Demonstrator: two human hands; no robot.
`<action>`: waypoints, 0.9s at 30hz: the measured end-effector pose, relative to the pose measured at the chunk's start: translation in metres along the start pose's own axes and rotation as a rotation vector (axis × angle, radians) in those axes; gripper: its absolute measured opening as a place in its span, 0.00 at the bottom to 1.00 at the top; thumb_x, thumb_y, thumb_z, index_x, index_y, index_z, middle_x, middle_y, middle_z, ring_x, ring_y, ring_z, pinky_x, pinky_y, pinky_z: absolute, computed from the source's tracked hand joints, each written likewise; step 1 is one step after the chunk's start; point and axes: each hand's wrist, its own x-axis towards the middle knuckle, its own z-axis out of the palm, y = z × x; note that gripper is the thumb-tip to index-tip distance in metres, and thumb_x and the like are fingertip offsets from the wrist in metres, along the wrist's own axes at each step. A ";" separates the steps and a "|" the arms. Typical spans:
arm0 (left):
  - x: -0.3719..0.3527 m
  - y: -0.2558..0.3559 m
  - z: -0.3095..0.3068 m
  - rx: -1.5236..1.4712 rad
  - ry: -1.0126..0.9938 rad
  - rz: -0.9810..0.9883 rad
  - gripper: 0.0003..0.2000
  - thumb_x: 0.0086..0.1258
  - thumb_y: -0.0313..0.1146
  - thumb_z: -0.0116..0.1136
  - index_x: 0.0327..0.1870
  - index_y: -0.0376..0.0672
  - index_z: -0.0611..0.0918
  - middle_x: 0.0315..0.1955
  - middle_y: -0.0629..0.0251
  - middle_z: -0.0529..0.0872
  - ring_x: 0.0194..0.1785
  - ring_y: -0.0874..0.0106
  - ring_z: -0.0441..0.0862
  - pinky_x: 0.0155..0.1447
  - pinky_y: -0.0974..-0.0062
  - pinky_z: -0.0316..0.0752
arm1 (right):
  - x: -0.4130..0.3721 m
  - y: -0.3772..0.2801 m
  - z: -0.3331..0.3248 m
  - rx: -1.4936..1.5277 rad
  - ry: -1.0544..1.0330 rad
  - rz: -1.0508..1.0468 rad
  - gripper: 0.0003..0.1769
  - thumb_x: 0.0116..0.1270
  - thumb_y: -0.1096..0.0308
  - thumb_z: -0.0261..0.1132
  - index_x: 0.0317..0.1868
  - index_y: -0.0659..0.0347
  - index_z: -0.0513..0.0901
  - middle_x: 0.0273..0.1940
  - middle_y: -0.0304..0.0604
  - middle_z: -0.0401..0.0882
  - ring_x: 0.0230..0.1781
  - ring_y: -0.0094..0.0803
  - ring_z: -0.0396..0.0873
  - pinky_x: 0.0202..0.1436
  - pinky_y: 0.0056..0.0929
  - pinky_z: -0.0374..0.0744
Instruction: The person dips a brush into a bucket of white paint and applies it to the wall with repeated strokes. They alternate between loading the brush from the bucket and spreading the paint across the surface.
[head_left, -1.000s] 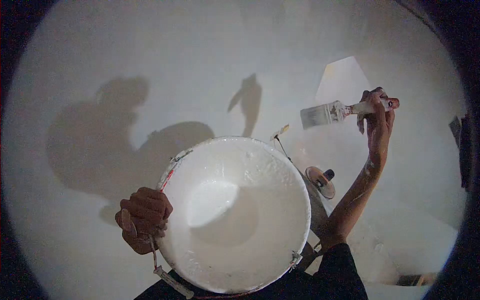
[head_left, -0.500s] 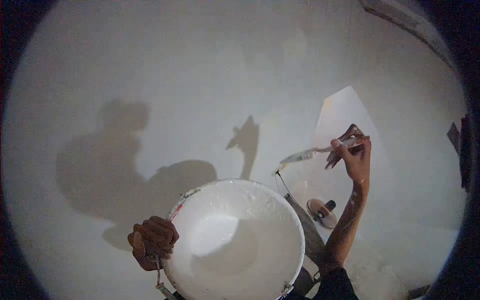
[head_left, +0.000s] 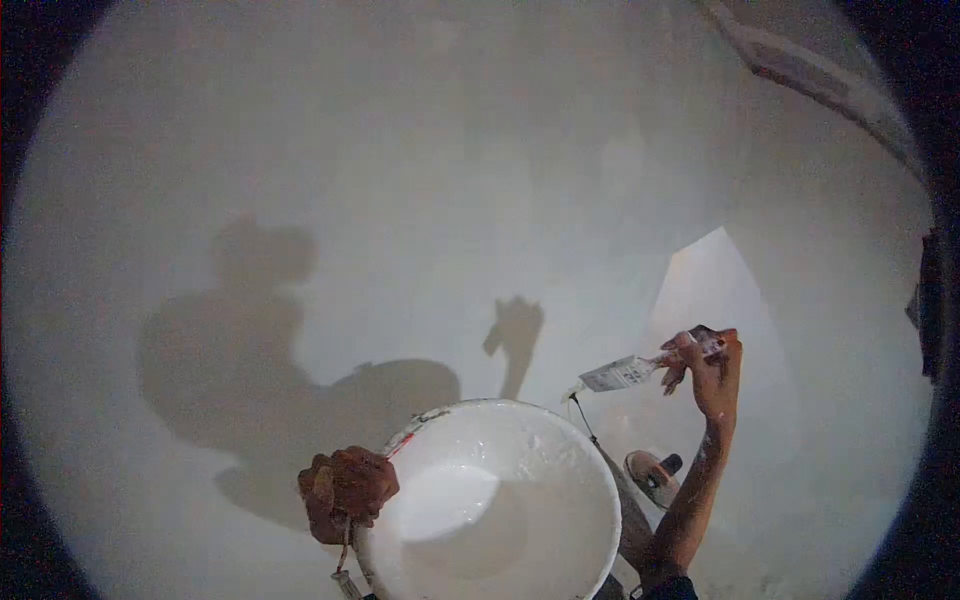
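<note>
A large white bucket (head_left: 505, 560) with pale liquid inside stands at the bottom centre. My left hand (head_left: 346, 492) is closed round its wire handle (head_left: 346, 545) at the left rim. My right hand (head_left: 708, 370), at the right, pinches the handle of a paint brush (head_left: 617, 374). The brush lies nearly level, its bristles pointing left and slightly down, just above the bucket's upper right rim. White smears mark the right hand and forearm.
A pale wall or surface (head_left: 400, 180) spreads behind, with shadows of a person and a hand. A round object with a dark knob (head_left: 655, 475) is beside the right forearm. A ledge-like strip (head_left: 820, 80) crosses the upper right.
My right hand and the brush have come lower in view, and the brush's flat side now shows more. The bucket and my left hand appear shifted right and slightly down.
</note>
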 end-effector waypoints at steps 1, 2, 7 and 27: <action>-0.001 0.000 -0.002 0.005 -0.015 -0.027 0.30 0.74 0.51 0.36 0.15 0.40 0.76 0.08 0.63 0.74 0.09 0.69 0.67 0.17 0.71 0.66 | -0.002 -0.002 0.001 0.006 -0.009 -0.005 0.12 0.68 0.69 0.63 0.31 0.72 0.82 0.25 0.47 0.83 0.18 0.29 0.80 0.17 0.26 0.78; -0.003 -0.002 -0.003 0.011 -0.030 -0.064 0.30 0.74 0.51 0.36 0.15 0.40 0.77 0.09 0.63 0.74 0.09 0.69 0.67 0.17 0.71 0.66 | -0.003 -0.006 0.003 -0.017 0.024 -0.017 0.12 0.68 0.69 0.63 0.32 0.72 0.83 0.24 0.47 0.83 0.17 0.29 0.80 0.18 0.26 0.78; -0.002 0.001 -0.004 0.109 -0.034 -0.170 0.31 0.75 0.51 0.35 0.15 0.39 0.77 0.08 0.63 0.73 0.10 0.68 0.67 0.17 0.72 0.64 | -0.002 -0.008 0.004 -0.124 -0.005 -0.077 0.12 0.69 0.70 0.63 0.35 0.74 0.82 0.31 0.49 0.84 0.21 0.30 0.81 0.23 0.25 0.79; 0.005 0.004 0.023 0.126 0.135 -0.044 0.27 0.77 0.39 0.36 0.11 0.46 0.72 0.05 0.65 0.69 0.06 0.73 0.61 0.11 0.73 0.58 | -0.012 -0.057 0.059 -0.079 0.266 0.042 0.21 0.70 0.56 0.63 0.38 0.71 0.83 0.22 0.48 0.83 0.13 0.26 0.76 0.14 0.24 0.74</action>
